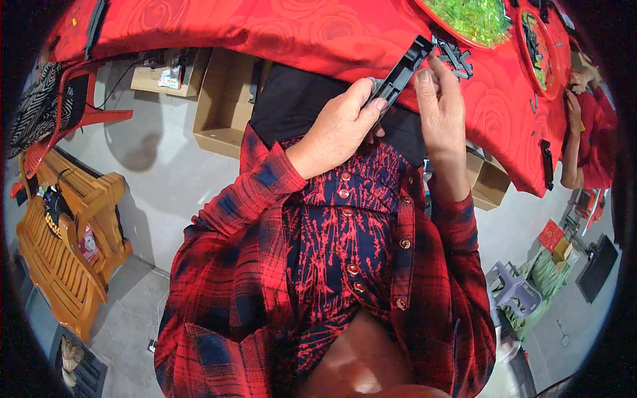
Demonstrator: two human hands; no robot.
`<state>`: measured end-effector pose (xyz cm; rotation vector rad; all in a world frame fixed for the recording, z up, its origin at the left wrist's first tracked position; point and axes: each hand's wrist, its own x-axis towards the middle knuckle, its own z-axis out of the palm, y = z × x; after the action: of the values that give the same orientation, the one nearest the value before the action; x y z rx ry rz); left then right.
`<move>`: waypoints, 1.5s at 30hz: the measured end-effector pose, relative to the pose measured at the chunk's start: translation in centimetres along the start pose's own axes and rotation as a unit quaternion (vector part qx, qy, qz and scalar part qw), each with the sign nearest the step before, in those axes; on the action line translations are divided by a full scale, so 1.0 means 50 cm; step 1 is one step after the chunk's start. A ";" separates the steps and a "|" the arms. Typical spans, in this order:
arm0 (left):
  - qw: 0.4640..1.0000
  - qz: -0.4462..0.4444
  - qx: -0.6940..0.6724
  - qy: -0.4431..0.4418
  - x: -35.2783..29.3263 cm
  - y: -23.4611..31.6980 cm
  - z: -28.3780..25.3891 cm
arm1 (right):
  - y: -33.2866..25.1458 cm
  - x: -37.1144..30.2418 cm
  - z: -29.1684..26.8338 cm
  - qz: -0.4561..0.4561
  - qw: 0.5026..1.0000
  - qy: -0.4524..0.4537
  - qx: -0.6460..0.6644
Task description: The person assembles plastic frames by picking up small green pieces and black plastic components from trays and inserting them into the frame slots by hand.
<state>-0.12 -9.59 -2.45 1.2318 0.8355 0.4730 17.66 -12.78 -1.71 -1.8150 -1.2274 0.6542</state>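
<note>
My left hand (338,126) is closed around the lower part of a long, narrow black plastic housing (399,78) with hollow compartments along it. The housing slants up to the right, over my lap at the table's edge. Beside its upper end is my right hand (441,103), thumb and index finger stretched out and slightly apart, with nothing visible between them. Whether those fingertips touch the housing is hard to make out. Just beyond them, a pile of small dark strip-like parts (456,61) lies on the red tablecloth (298,30).
A red-rimmed tray (458,36) holds many yellow-green translucent pieces; another red tray (552,73) stands to its right. A black strip (546,162) lies at the table's right edge. Another person's arm (572,156) shows at right. Cardboard boxes (222,113) sit under the table.
</note>
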 end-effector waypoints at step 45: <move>0.975 0.103 0.134 0.142 0.012 -0.032 0.024 | -0.011 -0.026 0.033 -0.012 0.996 -0.050 0.067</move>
<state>0.99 -10.36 -4.03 1.5317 1.0438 0.7334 15.59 -13.31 -2.14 -1.6716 -1.2389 0.8036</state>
